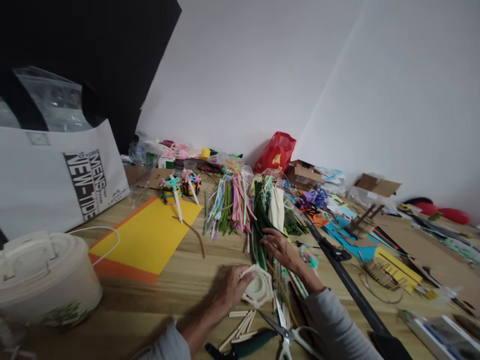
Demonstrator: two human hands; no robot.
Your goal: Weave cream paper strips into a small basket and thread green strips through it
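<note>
My left hand (235, 287) pinches the likely light hexagonal piece (259, 288) by its rim; my spread right hand (283, 251) touches green stems (258, 215).

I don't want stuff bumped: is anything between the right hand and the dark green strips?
Nothing visible: the right hand is right at the dark green strips. The left hand holds the pale hexagonal piece off to one side.

Toward the near edge of the tabletop (187, 272), the ring-shaped piece (258, 301) is cream, the stems (259, 202) behind it dark green. Near the left edge, one sheet (150, 232) is yellow, another (129, 273) orange, the tote (37, 175) white with black lettering (81, 187). By the back edge, a bag (272, 152) is red and gold.
</note>
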